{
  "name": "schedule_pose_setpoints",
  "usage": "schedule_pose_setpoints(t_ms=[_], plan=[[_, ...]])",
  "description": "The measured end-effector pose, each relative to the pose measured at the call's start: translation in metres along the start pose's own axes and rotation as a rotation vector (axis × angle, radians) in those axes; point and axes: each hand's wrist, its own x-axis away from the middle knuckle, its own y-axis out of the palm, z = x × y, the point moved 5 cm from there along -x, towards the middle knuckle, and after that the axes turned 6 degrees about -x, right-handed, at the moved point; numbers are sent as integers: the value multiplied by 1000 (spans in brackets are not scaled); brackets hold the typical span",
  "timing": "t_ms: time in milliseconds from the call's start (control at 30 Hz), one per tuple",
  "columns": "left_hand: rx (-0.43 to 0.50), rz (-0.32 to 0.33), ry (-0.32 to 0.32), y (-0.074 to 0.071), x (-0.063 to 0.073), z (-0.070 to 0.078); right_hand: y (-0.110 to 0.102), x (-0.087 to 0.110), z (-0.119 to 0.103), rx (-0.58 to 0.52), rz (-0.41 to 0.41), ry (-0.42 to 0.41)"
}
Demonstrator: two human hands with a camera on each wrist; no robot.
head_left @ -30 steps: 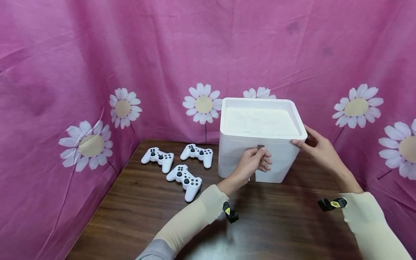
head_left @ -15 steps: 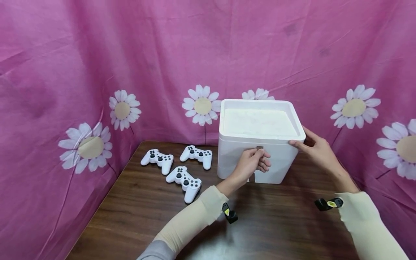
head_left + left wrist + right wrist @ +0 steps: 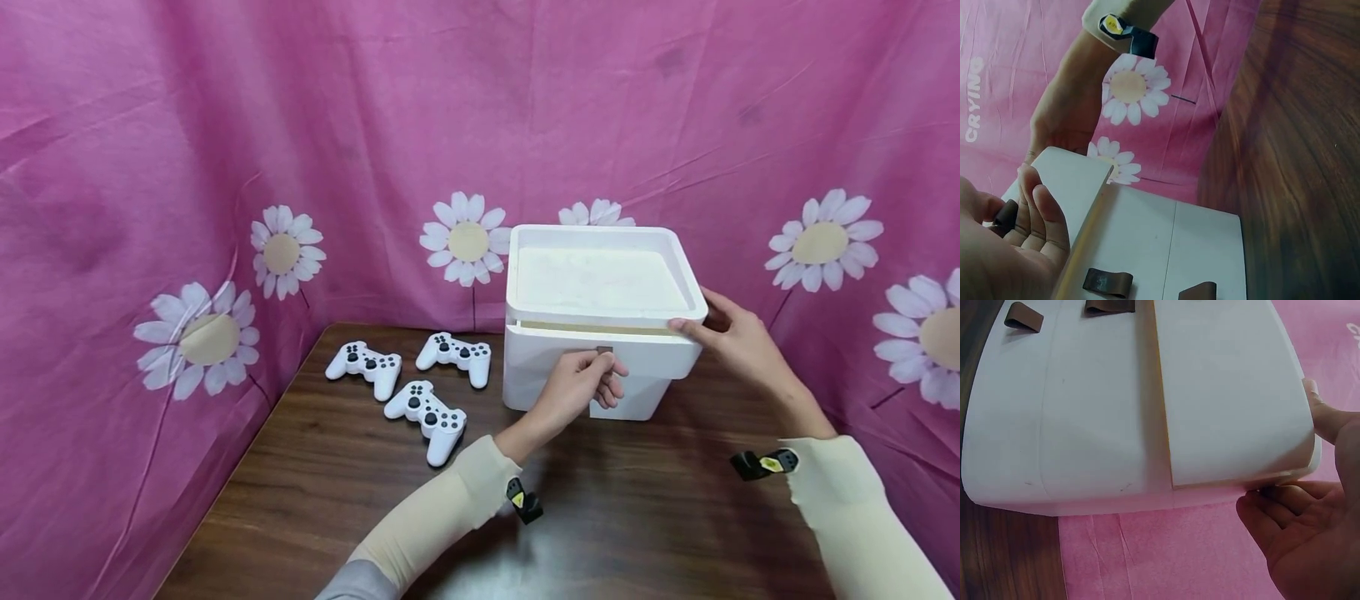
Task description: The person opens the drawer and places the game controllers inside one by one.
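A white drawer unit (image 3: 600, 279) with a tray-like recessed top stands on the table. Its top drawer (image 3: 543, 350) juts out a little, and a narrow gap shows under the upper rim. Thumb and fingers of my left hand (image 3: 576, 385) pinch the brown pull tab (image 3: 1005, 215) on that drawer's front. My right hand (image 3: 738, 340) grips the unit's right side near the top, thumb at the front corner and fingers around the side. Two more brown tabs, a middle one (image 3: 1108, 282) and a lower one (image 3: 1199, 292), sit on the drawers below.
Three white game controllers lie left of the unit: one at the far left (image 3: 365, 368), one behind (image 3: 454, 357) and one nearer (image 3: 427, 421). The dark wooden table (image 3: 315, 517) meets a pink curtain (image 3: 375, 167) with daisies at the back and sides.
The top drawer has come forward from flush with the unit, with my left hand pulling its tab toward me. My right hand stays at the unit's corner.
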Motion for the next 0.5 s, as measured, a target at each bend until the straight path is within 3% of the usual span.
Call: schedule_pose_setpoints(t_ms=[267, 500], plan=[[-37, -15, 6, 3, 12, 0, -3, 1, 4, -41, -42, -5], [-64, -40, 51, 4, 24, 2, -2, 1, 3, -37, -27, -7]])
